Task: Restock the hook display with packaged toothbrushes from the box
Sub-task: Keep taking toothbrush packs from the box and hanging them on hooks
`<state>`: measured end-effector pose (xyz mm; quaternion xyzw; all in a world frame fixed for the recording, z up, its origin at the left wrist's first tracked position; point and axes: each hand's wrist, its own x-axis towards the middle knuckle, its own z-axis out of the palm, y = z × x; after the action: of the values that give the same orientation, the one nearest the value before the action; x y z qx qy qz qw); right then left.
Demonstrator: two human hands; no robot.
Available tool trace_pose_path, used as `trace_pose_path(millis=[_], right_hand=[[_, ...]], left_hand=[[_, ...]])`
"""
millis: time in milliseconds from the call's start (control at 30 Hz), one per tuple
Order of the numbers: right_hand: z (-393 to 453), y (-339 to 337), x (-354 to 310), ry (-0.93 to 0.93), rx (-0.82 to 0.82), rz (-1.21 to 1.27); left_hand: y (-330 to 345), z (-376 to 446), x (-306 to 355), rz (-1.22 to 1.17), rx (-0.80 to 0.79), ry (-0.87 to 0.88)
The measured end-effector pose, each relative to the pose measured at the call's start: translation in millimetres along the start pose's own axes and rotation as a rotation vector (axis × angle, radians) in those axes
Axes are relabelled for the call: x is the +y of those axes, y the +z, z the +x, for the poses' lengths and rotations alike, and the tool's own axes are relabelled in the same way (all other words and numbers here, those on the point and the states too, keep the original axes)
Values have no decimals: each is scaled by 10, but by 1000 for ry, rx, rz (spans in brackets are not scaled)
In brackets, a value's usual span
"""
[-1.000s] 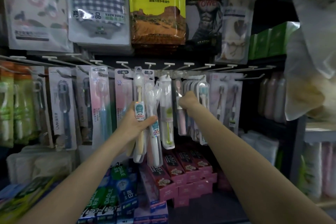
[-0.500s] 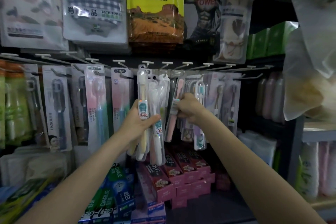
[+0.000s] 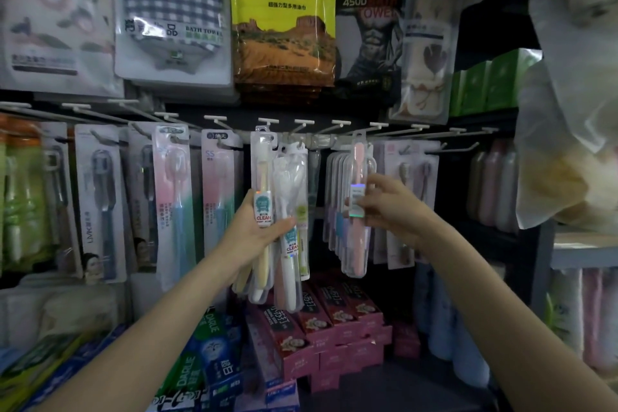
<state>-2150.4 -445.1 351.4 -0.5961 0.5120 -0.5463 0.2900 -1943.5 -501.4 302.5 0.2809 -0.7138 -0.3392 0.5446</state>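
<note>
My left hand [image 3: 257,231] grips a bunch of clear-packaged toothbrushes [image 3: 264,211] with "CLEAN" labels, held upright in front of the hook display [image 3: 302,125]. My right hand [image 3: 384,211] pinches a single pink toothbrush pack [image 3: 358,211] by its label, its top raised near a hook beside a row of hanging packs [image 3: 334,204]. The box is out of view.
More toothbrush packs hang on hooks to the left [image 3: 170,197] and right [image 3: 406,197]. Bath towels [image 3: 174,10] and cloth packs [image 3: 284,13] hang above. Toothpaste boxes [image 3: 321,321] are stacked below. A plastic bag [image 3: 568,110] hangs at right.
My right hand pulled back from the hanging packs, taking one pink toothbrush pack, and shifted it to the right and upright. My left hand has kept its bunch in about the same place.
</note>
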Motion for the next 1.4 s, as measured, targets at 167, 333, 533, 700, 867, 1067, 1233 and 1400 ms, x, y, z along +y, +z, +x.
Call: trace_pose_path(millis=[167, 333, 533, 700, 867, 1067, 1233, 1400], right_hand=[[-148, -39, 248, -18, -37, -57], [-148, -61, 367, -24, -37, -80], [-79, -4, 436, -81, 68, -195], [-32, 143, 492, -236, 228, -401], [112, 374, 454, -215, 246, -364], [350, 691, 344, -230, 237, -446], [475, 797, 270, -180, 284, -423], [340, 780, 418, -159, 304, -405]], left_hand=[[27, 26, -17, 47, 10, 4], [34, 38, -52, 97, 5, -13], [60, 17, -53, 82, 4, -33], [64, 33, -55, 81, 11, -30], [84, 67, -54, 118, 21, -23], [74, 120, -45, 155, 59, 2], [40, 128, -22, 138, 49, 27], [12, 115, -15, 93, 35, 32]])
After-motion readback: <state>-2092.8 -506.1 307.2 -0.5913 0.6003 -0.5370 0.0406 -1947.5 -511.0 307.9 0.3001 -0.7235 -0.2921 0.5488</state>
